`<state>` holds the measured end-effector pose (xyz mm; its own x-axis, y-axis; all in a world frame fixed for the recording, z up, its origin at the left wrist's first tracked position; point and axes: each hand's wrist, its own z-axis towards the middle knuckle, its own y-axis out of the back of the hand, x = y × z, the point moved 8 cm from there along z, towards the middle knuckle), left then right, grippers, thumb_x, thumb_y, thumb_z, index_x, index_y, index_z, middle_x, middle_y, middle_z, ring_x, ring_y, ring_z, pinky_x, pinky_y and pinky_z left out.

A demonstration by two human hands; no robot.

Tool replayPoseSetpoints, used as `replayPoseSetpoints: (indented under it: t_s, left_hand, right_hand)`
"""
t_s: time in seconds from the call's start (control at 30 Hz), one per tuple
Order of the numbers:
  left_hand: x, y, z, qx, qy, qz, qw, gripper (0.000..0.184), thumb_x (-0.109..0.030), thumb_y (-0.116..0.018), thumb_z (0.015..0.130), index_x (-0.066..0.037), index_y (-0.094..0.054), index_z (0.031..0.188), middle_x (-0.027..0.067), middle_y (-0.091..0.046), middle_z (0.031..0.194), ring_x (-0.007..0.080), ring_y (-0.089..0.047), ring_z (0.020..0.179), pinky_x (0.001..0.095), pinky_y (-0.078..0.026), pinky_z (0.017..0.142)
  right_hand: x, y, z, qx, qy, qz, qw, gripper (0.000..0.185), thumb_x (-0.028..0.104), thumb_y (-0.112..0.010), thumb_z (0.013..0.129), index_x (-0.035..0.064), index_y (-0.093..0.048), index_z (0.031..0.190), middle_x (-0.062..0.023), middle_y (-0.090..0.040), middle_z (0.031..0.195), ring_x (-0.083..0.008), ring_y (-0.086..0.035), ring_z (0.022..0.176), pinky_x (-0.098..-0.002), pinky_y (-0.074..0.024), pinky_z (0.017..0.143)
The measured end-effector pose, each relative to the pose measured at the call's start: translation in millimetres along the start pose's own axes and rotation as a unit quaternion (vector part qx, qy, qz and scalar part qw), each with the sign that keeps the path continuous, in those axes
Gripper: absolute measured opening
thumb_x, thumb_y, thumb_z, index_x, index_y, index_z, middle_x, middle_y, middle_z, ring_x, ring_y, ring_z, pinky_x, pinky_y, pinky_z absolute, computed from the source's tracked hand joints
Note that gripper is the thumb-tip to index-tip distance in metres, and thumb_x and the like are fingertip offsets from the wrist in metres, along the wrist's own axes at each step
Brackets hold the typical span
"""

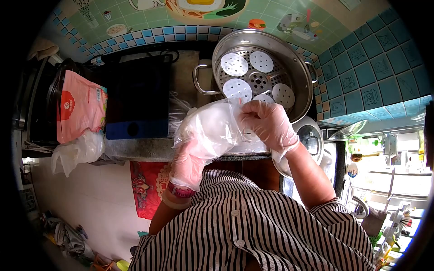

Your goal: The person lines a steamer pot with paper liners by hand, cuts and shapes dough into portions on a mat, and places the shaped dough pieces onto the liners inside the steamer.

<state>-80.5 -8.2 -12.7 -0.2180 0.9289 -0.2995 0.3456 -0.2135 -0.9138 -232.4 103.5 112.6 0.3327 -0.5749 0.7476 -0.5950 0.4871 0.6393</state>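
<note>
My left hand (189, 158), in a clear glove, grips a clear plastic bag (217, 124) with something white and rounded inside; its fingers are partly hidden by the film. My right hand (271, 124), also gloved, is closed at the bag's right edge, fingers curled and pinching the film. Just beyond both hands stands a large steel steamer pot (302, 72). On its perforated rack lie several round white steamer papers with holes, such as the paper (234, 65) at the upper left. The nearest ones are partly covered by the bag and my right hand.
A pink packet (81, 106) stands at the left, above a crumpled clear bag (79, 151) at the counter edge. A black cooktop (138, 95) lies left of the pot. Steel lids (309, 140) are at the right, near a bright window. A red mat (147, 189) covers floor below.
</note>
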Motion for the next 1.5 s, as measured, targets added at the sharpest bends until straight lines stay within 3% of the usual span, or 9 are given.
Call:
replayPoseSetpoints:
  t_s: [0.2, 0.43, 0.6, 0.67, 0.97, 1.3, 1.4, 1.43, 1.5]
  left_hand:
    - [0, 12, 2, -0.038, 0.015, -0.029, 0.999, 0.08, -0.022, -0.073, 0.089, -0.005, -0.033, 0.156, 0.0178, -0.047, 0.151, 0.0363, -0.048, 0.139, 0.0558, -0.043, 0.115]
    - [-3, 25, 0, -0.036, 0.006, -0.063, 0.997, 0.075, -0.021, -0.07, 0.092, -0.006, -0.032, 0.155, 0.0183, -0.043, 0.155, 0.0382, -0.043, 0.142, 0.0587, -0.039, 0.117]
    - [-10, 26, -6, -0.071, -0.005, -0.048, 0.996, 0.074, -0.019, -0.069, 0.092, -0.006, -0.033, 0.155, 0.0181, -0.045, 0.153, 0.0373, -0.047, 0.14, 0.057, -0.042, 0.116]
    - [-10, 32, -8, -0.084, -0.004, -0.048, 0.995, 0.074, -0.02, -0.068, 0.092, -0.006, -0.033, 0.156, 0.0183, -0.045, 0.153, 0.0375, -0.046, 0.14, 0.0573, -0.042, 0.115]
    - [-12, 39, -9, -0.083, -0.012, -0.096, 0.992, 0.068, -0.018, -0.063, 0.097, -0.006, -0.032, 0.156, 0.0188, -0.041, 0.156, 0.0383, -0.043, 0.142, 0.059, -0.041, 0.116]
    - [-15, 35, -8, -0.073, -0.019, -0.089, 0.993, 0.066, -0.018, -0.061, 0.099, -0.005, -0.031, 0.157, 0.0193, -0.041, 0.156, 0.0391, -0.043, 0.143, 0.0594, -0.039, 0.117]
    - [-17, 31, -9, -0.066, -0.02, -0.092, 0.993, 0.066, -0.019, -0.06, 0.1, -0.005, -0.03, 0.156, 0.0198, -0.041, 0.156, 0.0397, -0.043, 0.143, 0.0599, -0.04, 0.116]
    - [-18, 31, -9, -0.066, -0.02, -0.092, 0.993, 0.066, -0.019, -0.06, 0.1, -0.005, -0.03, 0.156, 0.0198, -0.041, 0.156, 0.0397, -0.043, 0.143, 0.0599, -0.04, 0.116]
    - [-20, 29, -9, -0.06, -0.028, -0.084, 0.994, 0.065, -0.02, -0.06, 0.1, -0.005, -0.03, 0.156, 0.0203, -0.041, 0.155, 0.0399, -0.043, 0.142, 0.06, -0.041, 0.116]
  right_hand:
    - [-23, 43, 26, -0.011, -0.057, 0.092, 0.994, 0.016, 0.003, -0.066, 0.091, -0.0007, -0.072, 0.106, -0.002, -0.069, 0.084, -0.0097, -0.059, 0.069, -0.0261, -0.0501, 0.063]
    - [-117, 153, 118, -0.091, -0.123, -0.211, 0.965, 0.019, 0.012, -0.067, 0.089, -0.0001, -0.071, 0.102, -0.0096, -0.07, 0.077, -0.0177, -0.066, 0.068, -0.0318, -0.0541, 0.068]
    - [-151, 159, 144, -0.074, -0.192, -0.437, 0.875, 0.019, 0.011, -0.063, 0.089, 0.0042, -0.072, 0.104, -0.0152, -0.075, 0.095, -0.0323, -0.071, 0.086, -0.0373, -0.0556, 0.082]
    - [-160, 150, 156, 0.007, -0.217, -0.543, 0.811, 0.028, 0.01, -0.078, 0.084, 0.0029, -0.076, 0.111, -0.0181, -0.075, 0.113, -0.0329, -0.072, 0.106, -0.0371, -0.0578, 0.089]
    - [-154, 136, 161, -0.047, -0.12, -0.62, 0.774, 0.016, 0.008, -0.06, 0.094, 0.0072, -0.07, 0.106, -0.0173, -0.074, 0.111, -0.0351, -0.071, 0.106, -0.0414, -0.0589, 0.087]
    - [-105, 107, 162, -0.132, -0.004, -0.655, 0.744, 0.022, 0.015, -0.065, 0.09, 0.0077, -0.069, 0.11, -0.0121, -0.071, 0.11, -0.029, -0.073, 0.096, -0.0414, -0.0593, 0.077]
    - [-110, 70, 153, -0.034, 0.028, -0.571, 0.82, 0.057, 0.045, -0.048, 0.103, 0.0072, -0.051, 0.146, -0.0212, -0.052, 0.149, -0.0343, -0.048, 0.141, -0.0457, -0.0361, 0.117]
    - [-124, 65, 156, 0.052, -0.077, -0.523, 0.847, 0.074, 0.059, -0.038, 0.104, 0.0076, -0.035, 0.158, -0.0184, -0.035, 0.163, -0.0324, -0.027, 0.154, -0.0457, -0.0193, 0.126]
    - [-128, 58, 156, 0.035, -0.075, -0.481, 0.873, 0.08, 0.064, -0.036, 0.102, 0.0071, -0.034, 0.158, -0.0172, -0.033, 0.164, -0.0331, -0.026, 0.154, -0.0467, -0.0195, 0.125]
